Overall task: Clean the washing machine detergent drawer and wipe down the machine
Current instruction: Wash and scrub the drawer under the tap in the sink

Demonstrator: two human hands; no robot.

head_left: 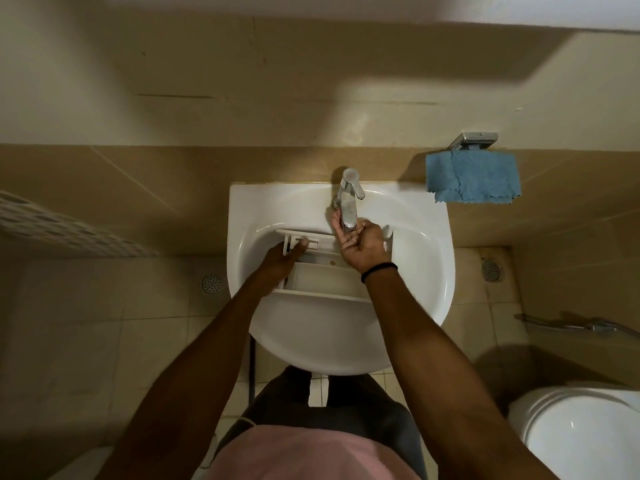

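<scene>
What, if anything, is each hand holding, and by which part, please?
The left hand grips the detergent drawer by its left side, thumb over the top edge. The right hand curls round the tap near its spout tip.

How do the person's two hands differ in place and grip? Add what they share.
The left hand holds the detergent drawer at its left end; the right hand clasps the tap spout. The right wrist wears a black band; the left is bare. Both are over the sink.
</scene>
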